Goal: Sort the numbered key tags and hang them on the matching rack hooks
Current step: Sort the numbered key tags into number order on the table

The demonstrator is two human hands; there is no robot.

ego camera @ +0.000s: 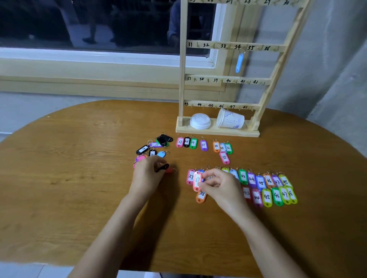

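Key tags lie in numbered rows on the wooden table. One blue tag hangs on the rack, whose base holds a tilted paper cup and a lid. The left hand pinches a black tag. The right hand pinches a salmon tag.

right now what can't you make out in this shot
All in the head view:
- Top rack row: numbers cut by the frame's top edge.
- Hanging blue tag: edge-on, number unseen.
- Row tags behind the right hand: numbers covered by it.
- Black tag pinched by the left hand: edge-on, no label visible.
- Salmon tag held by the right hand: number blurred.
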